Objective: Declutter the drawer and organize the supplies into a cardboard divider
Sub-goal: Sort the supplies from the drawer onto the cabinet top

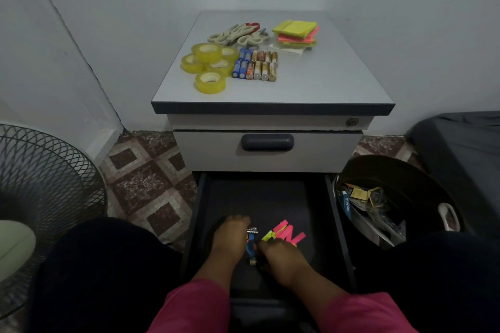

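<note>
— Pink sleeves (194, 305) nearest us, both hands down in the open drawer (270, 197). What's between them?

— Blue staple remover (251, 244), I think, long axis near-to-far. Left hand (230, 238) touches its left side; right hand (281, 254) sits just right, fingers curled near sticky flags (286, 235). Whether either grip has closed on anything, I cannot tell.

— And the sorted stuff?

— Up on the worktop (324, 84): tape rolls (208, 67), batteries (257, 65). No cardboard divider visible.

fan grille (40, 178), patterned floor tiles (146, 178), dark bin (400, 170)
</note>
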### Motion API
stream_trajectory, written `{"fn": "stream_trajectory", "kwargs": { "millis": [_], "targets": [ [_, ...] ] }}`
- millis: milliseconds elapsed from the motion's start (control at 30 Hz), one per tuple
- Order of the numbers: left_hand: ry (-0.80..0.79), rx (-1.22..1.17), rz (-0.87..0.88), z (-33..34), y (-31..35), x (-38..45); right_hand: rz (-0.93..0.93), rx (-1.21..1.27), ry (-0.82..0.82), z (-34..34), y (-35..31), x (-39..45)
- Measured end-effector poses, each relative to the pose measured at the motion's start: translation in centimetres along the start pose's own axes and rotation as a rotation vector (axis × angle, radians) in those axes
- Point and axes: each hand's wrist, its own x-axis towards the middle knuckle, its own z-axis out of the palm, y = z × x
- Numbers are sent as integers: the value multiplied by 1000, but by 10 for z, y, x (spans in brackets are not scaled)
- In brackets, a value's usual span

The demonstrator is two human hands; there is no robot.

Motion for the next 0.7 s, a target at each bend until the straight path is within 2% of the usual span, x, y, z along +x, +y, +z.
{"fn": "stream_trajectory", "kwargs": {
  "millis": [300,400,467,567,633,700],
  "targets": [
    [-39,110,-42,4,-3,-1,15,20,23,6,1,3],
    [-26,103,-66,-1,0,-4,55,130,32,3,1,2],
    [-19,31,-109,-6,2,-4,112,294,95,-4,1,2],
    [110,-186,-152,-18,6,-5,153,480,237,-22,-2,4],
    [252,-326,-106,-30,9,-7,165,552,366,-40,-5,4],
    [447,-368,-41,-47,13,-7,154,655,498,-62,-12,3]
  ]
}}
